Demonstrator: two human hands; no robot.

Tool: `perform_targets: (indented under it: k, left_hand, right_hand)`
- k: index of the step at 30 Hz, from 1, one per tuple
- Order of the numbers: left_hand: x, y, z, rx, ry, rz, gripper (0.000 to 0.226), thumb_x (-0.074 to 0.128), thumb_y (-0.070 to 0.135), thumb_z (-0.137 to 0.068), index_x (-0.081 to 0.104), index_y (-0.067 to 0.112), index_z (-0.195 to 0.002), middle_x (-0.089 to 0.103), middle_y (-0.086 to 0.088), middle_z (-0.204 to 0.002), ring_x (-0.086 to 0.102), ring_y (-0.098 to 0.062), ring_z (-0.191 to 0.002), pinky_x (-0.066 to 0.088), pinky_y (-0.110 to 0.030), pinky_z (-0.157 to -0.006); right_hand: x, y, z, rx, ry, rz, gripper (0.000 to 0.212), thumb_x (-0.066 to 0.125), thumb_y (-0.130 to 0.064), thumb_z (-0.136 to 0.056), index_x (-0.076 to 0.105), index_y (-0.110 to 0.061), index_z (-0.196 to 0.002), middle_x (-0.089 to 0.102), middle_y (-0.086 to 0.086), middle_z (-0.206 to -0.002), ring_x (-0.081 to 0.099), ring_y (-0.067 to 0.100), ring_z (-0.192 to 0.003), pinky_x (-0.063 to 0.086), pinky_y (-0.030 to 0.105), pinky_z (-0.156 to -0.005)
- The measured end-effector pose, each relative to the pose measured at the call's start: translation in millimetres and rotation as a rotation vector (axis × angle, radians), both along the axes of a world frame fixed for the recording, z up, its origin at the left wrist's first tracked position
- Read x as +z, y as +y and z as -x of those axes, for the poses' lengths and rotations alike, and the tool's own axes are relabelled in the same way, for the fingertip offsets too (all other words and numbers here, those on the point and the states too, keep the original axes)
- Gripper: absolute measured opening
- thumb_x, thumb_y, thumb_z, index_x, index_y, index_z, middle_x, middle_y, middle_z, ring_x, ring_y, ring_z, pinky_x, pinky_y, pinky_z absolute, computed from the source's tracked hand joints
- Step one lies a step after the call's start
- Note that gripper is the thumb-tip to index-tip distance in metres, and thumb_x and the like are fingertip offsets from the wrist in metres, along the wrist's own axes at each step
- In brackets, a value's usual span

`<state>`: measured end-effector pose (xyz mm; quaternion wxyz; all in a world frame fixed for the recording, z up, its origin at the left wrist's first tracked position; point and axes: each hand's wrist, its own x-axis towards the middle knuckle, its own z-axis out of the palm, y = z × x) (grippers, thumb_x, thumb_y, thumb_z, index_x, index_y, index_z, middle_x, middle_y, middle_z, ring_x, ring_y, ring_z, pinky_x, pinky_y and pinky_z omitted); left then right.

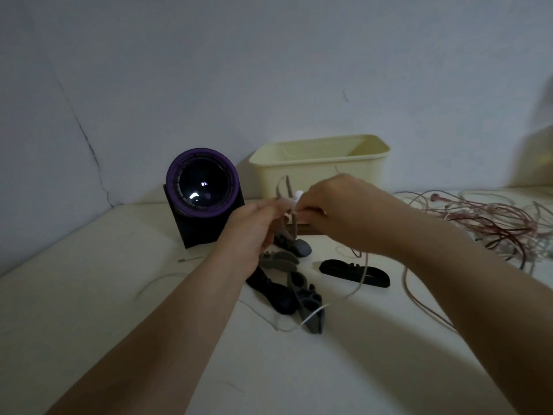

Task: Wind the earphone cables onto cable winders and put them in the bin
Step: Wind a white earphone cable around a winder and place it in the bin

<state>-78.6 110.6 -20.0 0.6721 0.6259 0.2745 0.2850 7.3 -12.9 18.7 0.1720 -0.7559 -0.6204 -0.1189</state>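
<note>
My left hand (254, 226) grips a grey cable winder (284, 187) held up in front of the cream bin (320, 166). My right hand (338, 205) pinches a white earphone cable (356, 283) with its earbud (298, 193) against the winder. That cable hangs down to the table and trails over the loose winders. Several dark and grey winders (296, 289) lie on the table below my hands, and a black one (354, 272) lies to their right.
A tangled heap of pink, red and white earphone cables (490, 226) lies at the right of the white table (119, 295). A black and purple lens device (203, 196) stands left of the bin. The wall is close behind.
</note>
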Motion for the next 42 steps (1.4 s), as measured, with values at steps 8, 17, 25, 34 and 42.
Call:
perform_targets:
  k: [8,17,25,34,42]
  left_hand:
    - [9,-7,4,-0.167,-0.136,-0.135,0.014,0.068,0.016,-0.08,0.065,0.018,-0.093,0.068,0.007,-0.076,0.06,-0.007,-0.073,0.049,-0.019,-0.07]
    - [22,-12,9,-0.193,-0.021,-0.348,0.031,0.071,0.029,-0.068,0.069,0.02,-0.097,0.075,0.005,-0.089,0.069,-0.007,-0.083,0.053,-0.021,-0.081]
    - [64,-19,1,-0.222,0.013,-0.628,0.025,0.075,0.031,-0.064,0.068,0.027,-0.088,0.074,0.011,-0.084,0.069,-0.004,-0.082,0.052,-0.012,-0.076]
    - [61,-19,-5,-0.424,-0.112,-0.276,0.048,0.068,0.025,-0.061,0.069,0.008,-0.105,0.074,-0.008,-0.101,0.066,-0.014,-0.087,0.054,-0.026,-0.087]
    - [64,-19,3,-0.533,-0.33,0.049,0.035,0.065,0.012,-0.074,0.07,0.003,-0.108,0.071,-0.012,-0.103,0.067,-0.017,-0.089,0.054,-0.028,-0.087]
  right_hand:
    - [36,-2,-33,0.063,0.186,-0.252,0.016,0.069,-0.029,-0.084,0.074,-0.014,-0.085,0.063,-0.011,-0.071,0.053,-0.001,-0.059,0.038,0.007,-0.056]
    - [30,-10,-53,0.111,0.375,-0.339,0.017,0.078,-0.029,-0.074,0.069,-0.015,-0.076,0.06,-0.013,-0.061,0.048,-0.004,-0.052,0.035,0.008,-0.052]
    - [40,-28,-70,0.235,0.568,-0.441,0.009,0.07,-0.032,-0.078,0.071,-0.023,-0.08,0.068,0.008,-0.075,0.05,0.016,-0.06,0.044,0.023,-0.061]
    - [28,-17,-78,0.533,1.297,-0.51,0.015,0.068,-0.028,-0.066,0.074,-0.016,-0.071,0.056,-0.007,-0.061,0.041,0.005,-0.052,0.042,0.016,-0.057]
    - [3,13,-54,0.449,1.302,-0.439,0.017,0.073,-0.034,-0.079,0.074,-0.017,-0.08,0.049,0.017,-0.09,0.035,0.029,-0.084,0.034,0.04,-0.079]
